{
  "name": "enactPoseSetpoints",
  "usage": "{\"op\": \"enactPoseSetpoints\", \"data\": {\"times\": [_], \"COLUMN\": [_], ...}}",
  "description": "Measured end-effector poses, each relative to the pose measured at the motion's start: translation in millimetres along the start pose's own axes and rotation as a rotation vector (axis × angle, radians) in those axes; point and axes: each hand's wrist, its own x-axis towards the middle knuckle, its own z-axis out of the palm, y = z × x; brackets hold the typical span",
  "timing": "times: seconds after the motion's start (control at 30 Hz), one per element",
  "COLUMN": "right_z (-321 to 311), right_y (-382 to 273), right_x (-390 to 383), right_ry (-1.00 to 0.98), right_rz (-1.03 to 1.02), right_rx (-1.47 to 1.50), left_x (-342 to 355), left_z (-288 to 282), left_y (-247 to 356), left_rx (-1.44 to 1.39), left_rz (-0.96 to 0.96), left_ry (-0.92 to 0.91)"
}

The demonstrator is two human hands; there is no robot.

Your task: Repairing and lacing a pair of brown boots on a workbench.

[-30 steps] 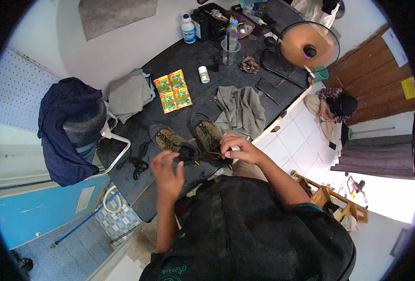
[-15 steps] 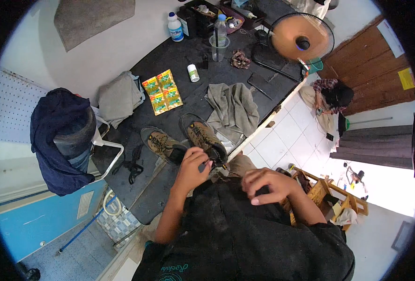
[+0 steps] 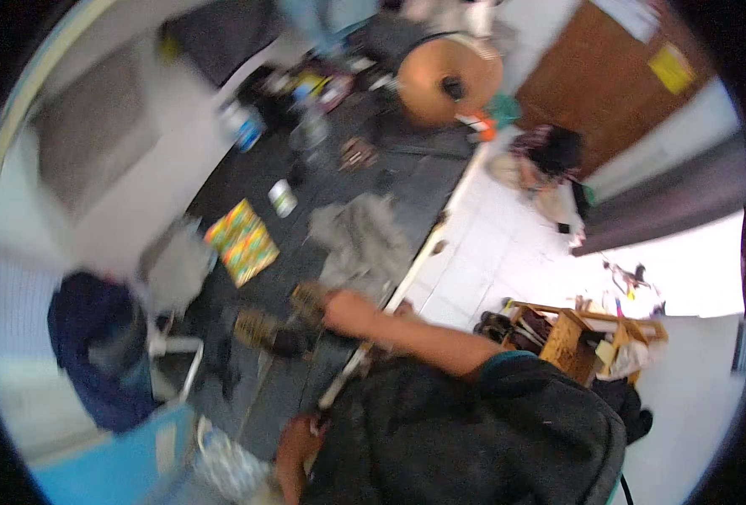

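Motion blurs the view. My right hand [image 3: 343, 311] reaches over the table onto the rear brown shoe [image 3: 307, 299], partly covering it; its fingers are smeared. The other brown shoe [image 3: 255, 330] lies just left of that one. Low in the picture, my left hand [image 3: 301, 446] is beside my dark clothing at the table's near side, its fingers too blurred to read. A crumpled grey cloth [image 3: 356, 236] lies beyond the shoes, with yellow-green packets [image 3: 240, 244] and a small white bottle [image 3: 282, 199] to its left.
A fan [image 3: 423, 80] and cluttered containers [image 3: 306, 84] occupy the table's back. Dark blue fabric [image 3: 87, 337] hangs over a chair at left. Past the table edge [image 3: 444, 219], another person [image 3: 541, 160] crouches on the tiled floor; a wooden rack [image 3: 567, 337] stands at right.
The camera view has tilted and blurred. My right hand has moved forward from over my clothing onto the shoes; my left hand has left the shoes and dropped toward the lower edge.
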Motion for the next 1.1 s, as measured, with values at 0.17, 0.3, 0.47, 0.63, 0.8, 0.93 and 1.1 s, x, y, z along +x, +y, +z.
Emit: {"op": "enactPoseSetpoints", "data": {"times": [0.17,0.3,0.47,0.63,0.8,0.93,1.1], "right_z": [8.2,-6.1,-14.4,1.5,24.5,19.0,-81.6], "right_y": [-3.9,14.2,-0.5,7.1,14.0,25.1,47.8], "right_x": [-13.2,-29.8,-11.1,41.9,87.6,95.2,55.1], "right_ry": [0.102,0.316,0.141,-0.227,-0.324,0.077,-0.297], "right_rz": [-0.298,-0.321,-0.343,-0.395,-0.443,-0.125,-0.435], "right_rx": [-0.264,-0.161,0.134,0.236,-0.253,-0.048,0.743], "left_x": [8.1,98.4,207.7,213.5,174.6,173.3,132.5], "left_z": [-19.9,6.8,133.5,105.4,46.7,36.9,-17.1], "left_y": [60.5,69.4,-58.5,-19.6,78.3,92.6,157.4], "left_rx": [-0.136,0.026,-0.139,0.033,-0.502,-0.335,-0.335], "left_rz": [-0.355,0.395,0.545,0.287,0.091,0.098,0.202], "left_ry": [0.102,0.436,0.645,0.450,0.454,0.422,0.540]}}
